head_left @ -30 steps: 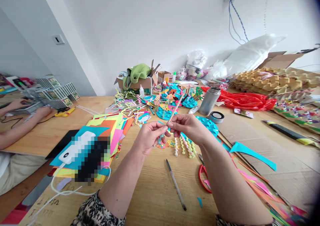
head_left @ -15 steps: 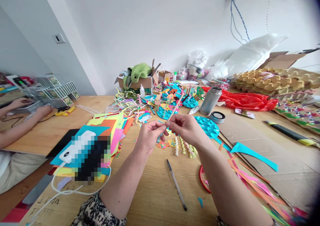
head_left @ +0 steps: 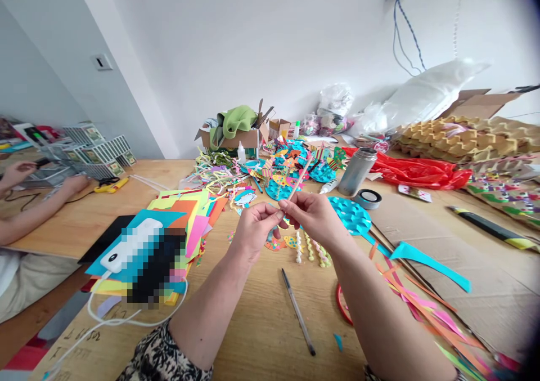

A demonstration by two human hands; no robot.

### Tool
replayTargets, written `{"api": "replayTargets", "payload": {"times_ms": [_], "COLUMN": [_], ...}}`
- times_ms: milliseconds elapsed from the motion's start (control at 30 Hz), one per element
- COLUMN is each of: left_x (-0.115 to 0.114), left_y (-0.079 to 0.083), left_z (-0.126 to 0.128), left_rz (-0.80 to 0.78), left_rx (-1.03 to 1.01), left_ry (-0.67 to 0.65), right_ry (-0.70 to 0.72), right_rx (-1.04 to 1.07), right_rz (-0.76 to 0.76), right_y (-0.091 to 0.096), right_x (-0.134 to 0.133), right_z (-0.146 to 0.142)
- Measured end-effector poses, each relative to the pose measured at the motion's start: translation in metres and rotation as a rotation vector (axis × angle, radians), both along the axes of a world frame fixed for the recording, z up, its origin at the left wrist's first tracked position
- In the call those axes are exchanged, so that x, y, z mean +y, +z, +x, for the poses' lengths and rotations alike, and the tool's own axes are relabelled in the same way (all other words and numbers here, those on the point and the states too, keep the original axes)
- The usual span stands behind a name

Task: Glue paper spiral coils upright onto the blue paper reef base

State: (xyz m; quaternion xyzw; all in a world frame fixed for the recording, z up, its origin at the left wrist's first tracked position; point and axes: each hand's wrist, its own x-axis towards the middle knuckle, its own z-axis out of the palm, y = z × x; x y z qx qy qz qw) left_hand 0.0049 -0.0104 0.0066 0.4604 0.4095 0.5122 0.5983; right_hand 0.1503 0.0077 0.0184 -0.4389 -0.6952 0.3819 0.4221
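Observation:
My right hand [head_left: 310, 212] pinches a thin pale stick [head_left: 301, 179], which slants up and to the right from the fingers. Close against it, my left hand [head_left: 257, 226] has its thumb and fingertips together at the stick's lower end; the exact grip there is hidden by the fingers. Below the hands lie orange and yellow paper fish [head_left: 275, 245] and several twisted fuzzy strips [head_left: 310, 247] in white, yellow and pink. A blue bumpy disc [head_left: 350, 215] rests right of my right hand. Nearer me is a pen [head_left: 297, 312].
At left are coloured paper sheets [head_left: 196, 206] with a white power bank [head_left: 133, 246] and cable. A metal bottle [head_left: 358, 171], red plastic [head_left: 422, 170], a utility knife [head_left: 491, 226] and cardboard [head_left: 430, 246] are at right. Another person's hand [head_left: 73, 185] works at the far left.
The two hands stay pinched together, with only slight finger movement around the stick. The view has shifted a little. At far left, the other person's hand has risen slightly, holding something dark.

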Motion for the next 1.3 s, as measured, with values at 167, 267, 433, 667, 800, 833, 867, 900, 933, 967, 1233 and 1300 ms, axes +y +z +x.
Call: {"api": "replayTargets", "payload": {"times_ms": [167,267,433,667,800,833,867,900,933,967,1233,1300], "left_x": [0.002,0.002,0.001,0.004,-0.001,-0.003,-0.004,-0.005,-0.006,-0.007,-0.009,-0.009], "left_y": [-0.008,-0.009,-0.006,-0.014,-0.012,-0.011,-0.01,-0.009,-0.008,-0.008,-0.014,-0.014], "left_z": [0.002,0.002,0.0,-0.002,0.004,0.006,0.007,0.008,0.008,0.008,0.009,0.009], "left_rz": [0.104,0.131,0.116,0.292,0.356,0.376,0.395,0.411,0.422,0.426,0.377,0.396], "left_rx": [0.049,0.088,0.223,0.414,0.586,0.626,0.652,0.665,0.662,0.644,0.439,0.47], "left_ry": [-0.005,0.015,0.009,-0.03,0.026,0.05,0.072,0.091,0.1,0.1,-0.02,-0.017], "right_ry": [-0.288,-0.381,-0.097,-0.103,-0.059,-0.062,-0.068,-0.075,-0.08,-0.085,-0.252,-0.259], "right_rx": [-0.203,-0.212,0.087,0.257,0.248,0.248,0.248,0.248,0.248,0.246,0.154,0.154], "right_rz": [0.206,0.248,-0.073,-0.137,-0.131,-0.127,-0.119,-0.108,-0.097,-0.085,0.019,0.023], "right_y": [-0.006,-0.009,-0.01,-0.008,-0.008,-0.008,-0.007,-0.007,-0.006,-0.006,-0.005,-0.005], "right_x": [-0.006,-0.007,0.001,0.004,0.003,0.002,0.001,0.001,0.0,0.0,-0.003,-0.003], "right_z": [-0.017,-0.023,-0.013,-0.008,-0.01,-0.011,-0.011,-0.011,-0.012,-0.012,-0.011,-0.011]}}
